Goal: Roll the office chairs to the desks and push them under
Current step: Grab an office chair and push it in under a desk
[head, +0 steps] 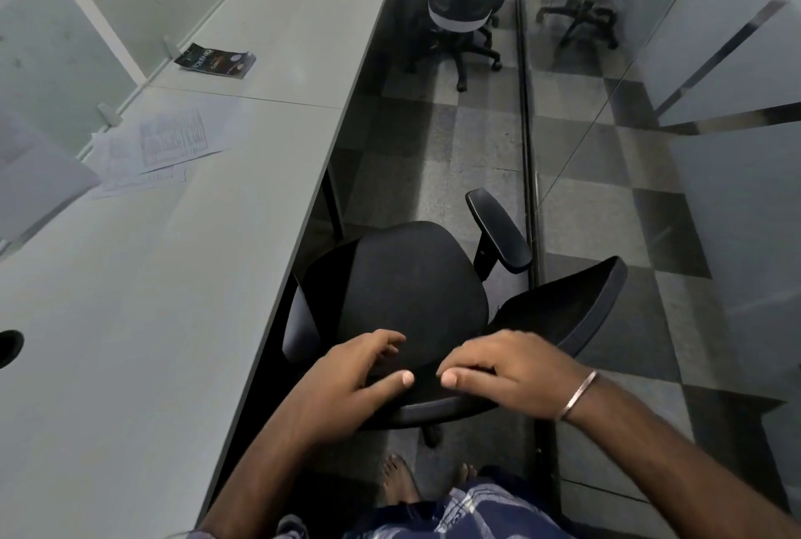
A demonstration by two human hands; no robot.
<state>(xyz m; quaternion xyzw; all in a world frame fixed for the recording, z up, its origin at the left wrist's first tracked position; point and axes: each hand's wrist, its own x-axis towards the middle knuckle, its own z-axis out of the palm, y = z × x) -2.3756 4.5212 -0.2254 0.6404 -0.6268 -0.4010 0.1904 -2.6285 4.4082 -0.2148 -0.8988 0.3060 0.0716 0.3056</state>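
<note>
Under both my hands sits the near office chair, black fabric seat, its left side tucked a little beneath the edge of the long desk. My left hand rests on the near part of the seat, fingers loosely curled and spread, thumb stretched toward the right; nothing clamped in it that I can see. My right hand lies just beside it, thumbs nearly meeting, fingers bent down over the seat near where the backrest starts; whether they really grip the cushion I cannot tell. Bangle on my right wrist. Backrest runs off to the right of my right hand. One armrest stands beyond my right hand, the other armrest is just left of my left hand, right at the desk edge. Far ahead of my hands, a second office chair stands on the checkered carpet, beside the desk, not pushed under. Left of my left hand and farther away, loose papers lie on the desk, with a dark booklet beyond them. Glass partition to the right of my right hand. My bare feet show below, close behind the chair.
</note>
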